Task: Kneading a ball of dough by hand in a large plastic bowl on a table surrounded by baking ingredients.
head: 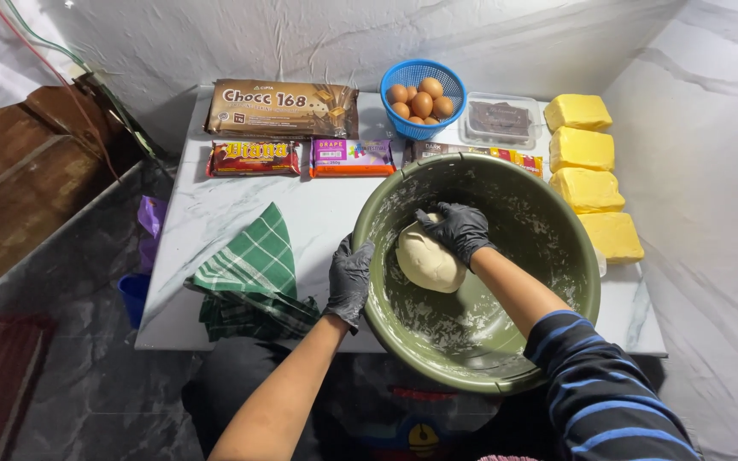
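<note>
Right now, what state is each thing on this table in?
Pale dough ball: whole, lying in the bowl, pressed from above by the right hand.
Large green plastic bowl: upright, floured inside, rim held by the left hand.
Small blue basket: filled with brown eggs.
Green checked cloth: crumpled.
Four yellow butter blocks: unwrapped.
</note>
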